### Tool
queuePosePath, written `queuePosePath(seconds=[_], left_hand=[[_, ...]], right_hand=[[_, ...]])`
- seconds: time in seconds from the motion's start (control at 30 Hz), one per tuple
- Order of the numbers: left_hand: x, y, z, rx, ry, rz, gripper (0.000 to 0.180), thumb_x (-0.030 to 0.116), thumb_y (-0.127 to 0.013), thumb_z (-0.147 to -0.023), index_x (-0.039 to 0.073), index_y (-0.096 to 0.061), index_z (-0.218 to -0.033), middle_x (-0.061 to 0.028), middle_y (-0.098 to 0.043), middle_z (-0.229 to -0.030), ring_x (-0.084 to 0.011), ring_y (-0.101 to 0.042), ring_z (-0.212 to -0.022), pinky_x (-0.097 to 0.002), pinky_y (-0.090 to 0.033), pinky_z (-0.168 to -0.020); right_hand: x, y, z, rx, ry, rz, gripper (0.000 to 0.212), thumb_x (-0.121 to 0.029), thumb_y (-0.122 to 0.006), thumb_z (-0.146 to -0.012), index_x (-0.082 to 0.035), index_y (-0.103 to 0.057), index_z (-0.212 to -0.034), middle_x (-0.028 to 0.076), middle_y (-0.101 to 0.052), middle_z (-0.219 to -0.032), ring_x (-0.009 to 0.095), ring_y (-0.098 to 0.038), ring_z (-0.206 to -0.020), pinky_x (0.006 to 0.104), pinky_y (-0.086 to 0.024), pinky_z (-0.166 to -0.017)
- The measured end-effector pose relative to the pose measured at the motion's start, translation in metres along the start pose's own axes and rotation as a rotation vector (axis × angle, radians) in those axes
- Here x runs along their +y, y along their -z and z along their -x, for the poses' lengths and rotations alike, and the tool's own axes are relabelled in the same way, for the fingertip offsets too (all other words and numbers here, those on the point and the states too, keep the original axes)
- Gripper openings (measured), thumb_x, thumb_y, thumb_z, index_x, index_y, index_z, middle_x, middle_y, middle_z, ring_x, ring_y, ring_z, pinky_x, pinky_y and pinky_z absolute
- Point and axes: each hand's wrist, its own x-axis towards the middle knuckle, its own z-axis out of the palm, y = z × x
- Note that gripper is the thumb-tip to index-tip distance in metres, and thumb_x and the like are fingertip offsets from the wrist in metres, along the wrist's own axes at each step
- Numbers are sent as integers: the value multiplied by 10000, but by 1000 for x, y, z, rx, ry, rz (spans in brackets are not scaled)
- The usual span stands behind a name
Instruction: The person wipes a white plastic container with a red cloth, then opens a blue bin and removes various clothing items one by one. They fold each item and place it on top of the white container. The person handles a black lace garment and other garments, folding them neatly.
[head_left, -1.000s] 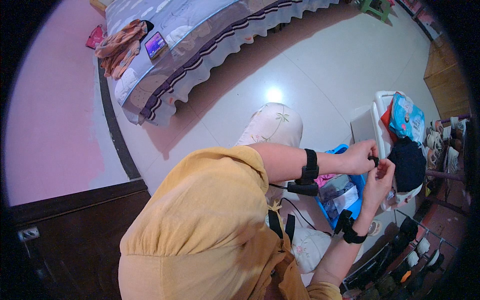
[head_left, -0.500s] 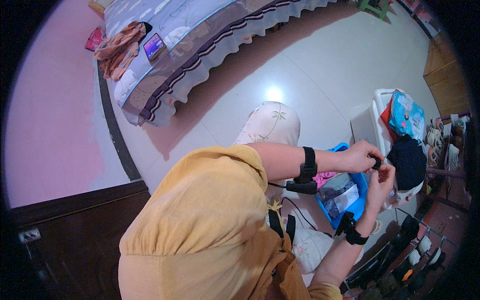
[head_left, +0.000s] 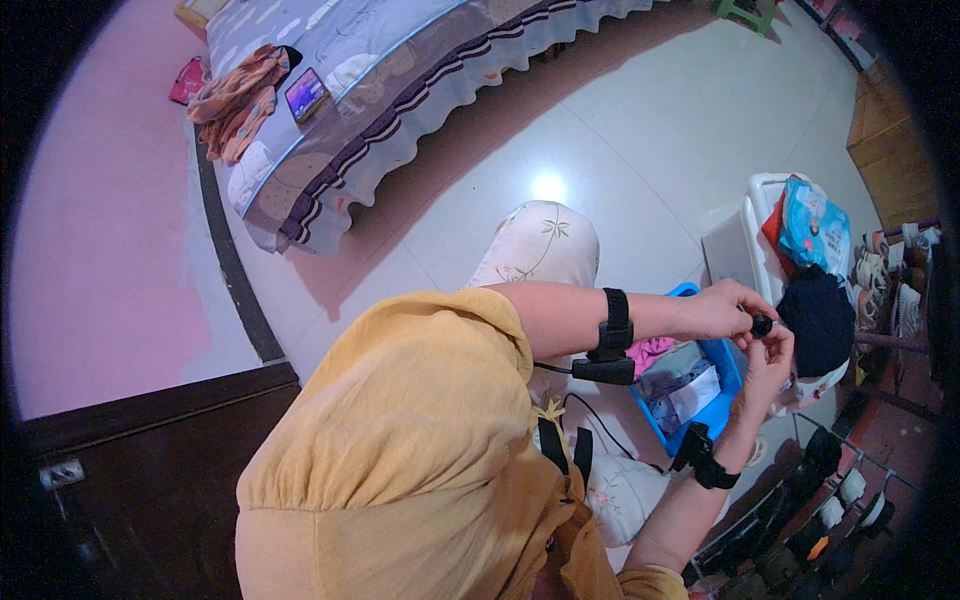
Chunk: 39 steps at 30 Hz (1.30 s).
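Note:
Above the far corner of a blue basket (head_left: 728, 400), my two hands meet in front of me. My left hand (head_left: 722, 308) has its fingers pinched on a small black roundish thing (head_left: 762, 325) whose kind I cannot make out. From below, the thumb and fingers of my right hand (head_left: 770, 360) press against the same thing. Pink, grey and white folded clothes (head_left: 675, 385) lie in the basket. Just beyond my fingers, a dark folded garment (head_left: 818, 318) rests on a white storage box (head_left: 733, 245), beside a bright blue garment (head_left: 815, 225).
Shoe racks with several shoes (head_left: 870, 285) stand at the right. At the upper left is a bed (head_left: 400, 50) bearing a phone (head_left: 307, 96) and an orange cloth (head_left: 240, 95). A green stool (head_left: 748, 14) stands far off. A black cable (head_left: 600, 425) hangs by my legs.
The small black thing has shifted slightly to the right and shows more between my fingers. My right hand has moved a little to the right with it.

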Motion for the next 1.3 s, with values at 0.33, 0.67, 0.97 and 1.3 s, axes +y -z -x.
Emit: queuePosePath(seconds=[0.33, 0.67, 0.97, 1.3], left_hand=[[-4, -1, -3, 10, -22, 13, 366, -9, -575, -871, -29, -605, -1235, -118, -671, -995, -131, -654, -767, -261, -562, -709], [-14, 2, -5, 33, -88, -196, 362, -46, -578, -845, -34, -623, -1204, -111, -688, -897, -126, -648, -715, -265, -551, -664], [-15, 7, 4, 20, -72, -403, 209, 58, -612, -879, 8, -693, -1066, -79, -696, -840, -130, -661, -708, -287, -564, -623], [-29, 17, 12, -3, 178, -376, 277, 101, -585, -924, 39, -650, -1186, -57, -681, -980, -114, -641, -860, -266, -535, -778]], right_hand=[[-2, 2, 1, -12, -34, -9, 146, 20, -609, -863, -52, -532, -963, -7, -533, -923, 72, -525, -838, 222, -449, -756], [5, 4, 2, -69, -71, -35, 155, 59, -594, -866, -54, -521, -943, -2, -546, -888, 82, -543, -778, 221, -474, -726], [7, -2, 11, -59, -15, 348, 156, 34, -595, -877, -30, -585, -1019, 10, -597, -923, 91, -572, -847, 241, -486, -768], [23, 13, 36, -67, 59, 374, 147, -44, -603, -818, -17, -602, -962, 77, -643, -862, 151, -616, -777, 304, -508, -728]])
